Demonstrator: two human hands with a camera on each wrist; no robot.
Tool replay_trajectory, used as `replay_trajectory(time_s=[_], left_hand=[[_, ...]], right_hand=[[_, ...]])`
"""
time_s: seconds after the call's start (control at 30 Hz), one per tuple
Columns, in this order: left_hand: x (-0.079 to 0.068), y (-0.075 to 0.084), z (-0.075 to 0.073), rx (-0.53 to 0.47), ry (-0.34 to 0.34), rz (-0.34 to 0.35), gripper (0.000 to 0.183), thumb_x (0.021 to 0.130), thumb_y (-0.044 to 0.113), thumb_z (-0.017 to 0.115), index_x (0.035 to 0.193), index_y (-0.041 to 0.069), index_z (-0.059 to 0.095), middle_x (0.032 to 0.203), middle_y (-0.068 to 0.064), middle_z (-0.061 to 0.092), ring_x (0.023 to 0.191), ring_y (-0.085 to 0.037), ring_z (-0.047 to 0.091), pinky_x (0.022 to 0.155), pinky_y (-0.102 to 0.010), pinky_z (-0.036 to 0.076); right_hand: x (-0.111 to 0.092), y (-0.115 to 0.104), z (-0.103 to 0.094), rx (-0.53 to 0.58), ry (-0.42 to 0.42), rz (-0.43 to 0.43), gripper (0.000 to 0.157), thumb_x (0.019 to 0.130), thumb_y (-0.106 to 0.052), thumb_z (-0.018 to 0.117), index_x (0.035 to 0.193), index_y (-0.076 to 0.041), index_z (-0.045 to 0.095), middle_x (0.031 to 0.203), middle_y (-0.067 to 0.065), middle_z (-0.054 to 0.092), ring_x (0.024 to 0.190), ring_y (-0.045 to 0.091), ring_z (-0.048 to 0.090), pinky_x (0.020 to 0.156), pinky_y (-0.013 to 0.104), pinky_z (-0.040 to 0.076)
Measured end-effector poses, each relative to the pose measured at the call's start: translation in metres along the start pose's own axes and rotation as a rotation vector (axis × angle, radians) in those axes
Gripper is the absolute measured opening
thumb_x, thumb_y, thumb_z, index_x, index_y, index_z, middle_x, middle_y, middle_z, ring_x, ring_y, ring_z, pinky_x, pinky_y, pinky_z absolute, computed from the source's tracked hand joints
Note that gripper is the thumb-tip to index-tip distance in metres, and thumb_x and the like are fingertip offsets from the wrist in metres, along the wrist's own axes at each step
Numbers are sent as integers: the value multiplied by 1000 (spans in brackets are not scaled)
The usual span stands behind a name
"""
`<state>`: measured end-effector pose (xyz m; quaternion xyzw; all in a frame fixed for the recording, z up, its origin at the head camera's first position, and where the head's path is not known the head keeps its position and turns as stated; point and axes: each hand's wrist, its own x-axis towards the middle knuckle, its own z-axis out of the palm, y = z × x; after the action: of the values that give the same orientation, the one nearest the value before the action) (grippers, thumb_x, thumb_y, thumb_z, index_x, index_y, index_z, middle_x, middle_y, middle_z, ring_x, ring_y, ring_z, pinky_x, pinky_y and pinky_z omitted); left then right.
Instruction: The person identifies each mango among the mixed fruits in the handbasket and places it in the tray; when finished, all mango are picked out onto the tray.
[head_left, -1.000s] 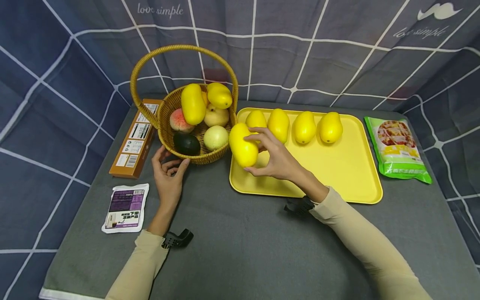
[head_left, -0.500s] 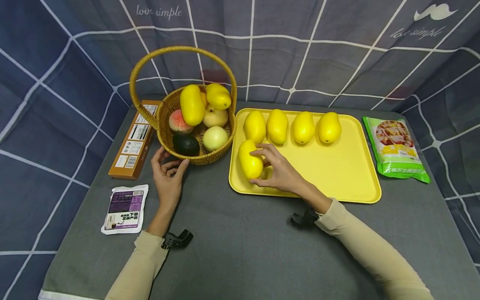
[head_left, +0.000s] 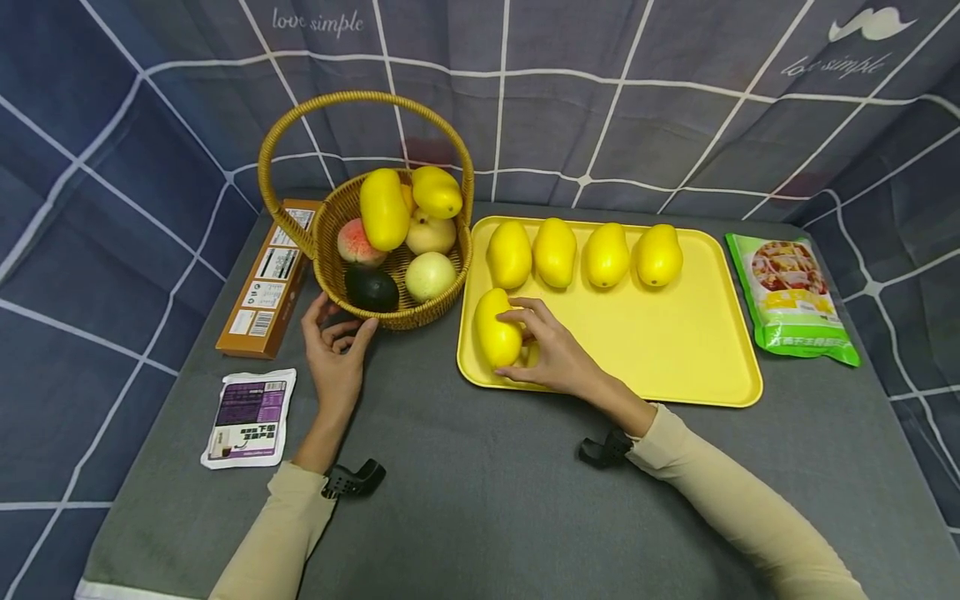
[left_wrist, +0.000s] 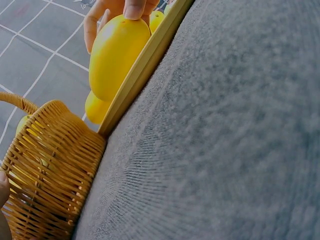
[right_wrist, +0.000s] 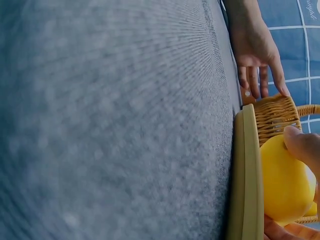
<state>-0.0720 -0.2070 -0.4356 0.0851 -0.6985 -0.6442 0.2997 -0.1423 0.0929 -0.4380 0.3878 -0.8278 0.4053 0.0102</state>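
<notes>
My right hand [head_left: 557,352] holds a yellow mango [head_left: 495,330] between thumb and fingers at the front left corner of the yellow tray [head_left: 645,350]. In the left wrist view this mango [left_wrist: 117,57] is just inside the tray's rim. Several more mangoes [head_left: 555,253] lie in a row along the tray's back. My left hand [head_left: 335,360] touches the front of the wicker basket [head_left: 411,320], its thumb by the rim; the right wrist view shows its fingers fairly straight. Inside the basket are two yellow mangoes [head_left: 385,210], a peach [head_left: 358,243], a dark avocado [head_left: 372,289] and pale round fruits [head_left: 431,277].
An orange-brown box [head_left: 272,287] lies left of the basket. Nearer the front is a white and purple pouch [head_left: 249,418]. A green food bag [head_left: 793,296] lies right of the tray. Grid-patterned curtain [head_left: 555,125] closes off the back and sides.
My right hand has brought the mango from beside the basket's right rim down toward the tray's front left corner. The left hand has stayed at the basket.
</notes>
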Motion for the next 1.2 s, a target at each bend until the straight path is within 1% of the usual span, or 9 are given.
replay_trajectory(time_s=[0.23, 0.4, 0.7, 0.8, 1.03, 1.2], left_hand=[[0, 0, 0, -7, 3, -3, 67, 86, 1, 72, 144, -2, 38, 126, -15, 45, 101, -47, 53, 73, -18, 49], [0, 0, 0, 3, 0, -8, 67, 86, 2, 72, 144, -1, 39, 126, -15, 45, 101, -46, 53, 73, -18, 49], [0, 1, 0, 17, -6, -18, 67, 87, 3, 72, 145, 0, 38, 128, -16, 45, 102, -46, 53, 74, -18, 48], [0, 2, 0, 22, -6, -15, 67, 87, 3, 72, 144, 0, 38, 128, -18, 45, 103, -47, 53, 74, -18, 48], [1, 2, 0, 24, -2, -11, 67, 86, 2, 73, 144, 0, 39, 127, -18, 45, 101, -42, 56, 74, -18, 49], [0, 2, 0, 11, -4, -13, 67, 86, 1, 72, 144, -1, 38, 127, -17, 45, 102, -46, 54, 74, -18, 48]], right_hand=[[-1, 0, 1, -11, 4, 29, 72, 70, -32, 90, 127, -7, 53, 137, 16, 45, 96, 21, 61, 82, 36, 56], [-2, 1, 2, -7, 7, 44, 72, 70, -30, 90, 126, -6, 52, 135, 16, 46, 100, 22, 60, 84, 35, 56], [-3, 1, 4, -23, 13, 59, 75, 70, -31, 90, 127, -7, 48, 134, 13, 47, 104, 22, 58, 86, 37, 56], [-3, 0, 5, -37, 9, 65, 77, 70, -33, 89, 129, -7, 47, 133, 11, 47, 105, 22, 56, 88, 38, 54], [-2, -2, 5, -78, 6, 61, 79, 69, -38, 89, 131, -9, 48, 132, 9, 48, 113, 20, 52, 95, 37, 49], [-3, -2, 5, -111, 17, 50, 79, 69, -39, 89, 130, -8, 49, 131, 9, 49, 118, 21, 52, 100, 39, 47]])
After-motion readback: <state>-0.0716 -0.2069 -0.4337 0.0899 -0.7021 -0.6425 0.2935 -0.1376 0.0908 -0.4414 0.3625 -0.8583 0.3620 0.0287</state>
